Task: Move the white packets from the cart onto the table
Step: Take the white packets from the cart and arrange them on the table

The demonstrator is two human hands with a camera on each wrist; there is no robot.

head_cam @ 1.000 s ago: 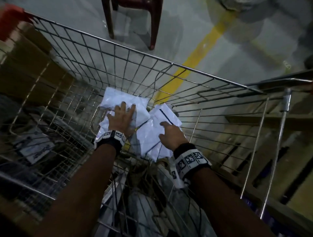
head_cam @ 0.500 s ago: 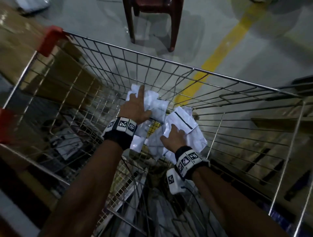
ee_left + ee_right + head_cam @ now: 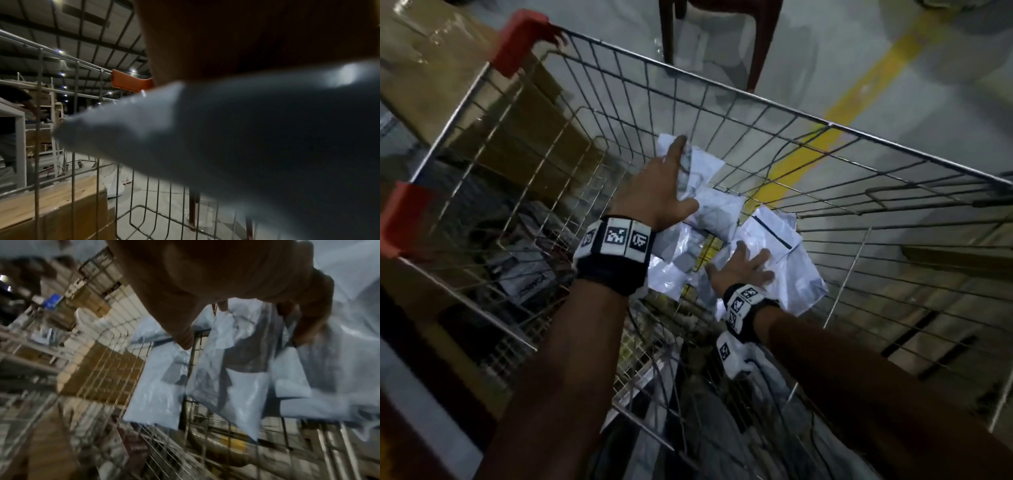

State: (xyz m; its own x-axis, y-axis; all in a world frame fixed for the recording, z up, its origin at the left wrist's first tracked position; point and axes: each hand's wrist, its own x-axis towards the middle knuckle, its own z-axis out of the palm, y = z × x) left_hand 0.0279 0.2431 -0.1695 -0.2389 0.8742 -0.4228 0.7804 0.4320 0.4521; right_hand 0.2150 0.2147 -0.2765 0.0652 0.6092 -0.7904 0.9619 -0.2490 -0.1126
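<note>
Both hands are inside the silver wire-mesh cart (image 3: 619, 65) with red plastic corner guards. The left hand (image 3: 654, 192) lies on top of a crumpled white plastic packet (image 3: 717, 209), with the index finger extended along its far end and the thumb pressed against its near side. The left wrist view shows that packet (image 3: 246, 138) blurred and right under the palm. The grip looks like a hold, but the underside fingers are hidden.

The right hand (image 3: 743, 265) has its fingers spread on a second white packet with a dark stripe (image 3: 777, 229). In the right wrist view the fingers (image 3: 312, 305) curl into the plastic, bunching several white packets (image 3: 236, 378) that hang above the cart's wire floor.

All packets are inside the cart basket, toward its far right portion, with the two bundles touching in the middle.

Brown cardboard boxes (image 3: 431, 68) sit outside the cart's left side. Dark red chair legs (image 3: 756, 44) and a yellow floor stripe (image 3: 876, 78) lie beyond the far rim.
</note>
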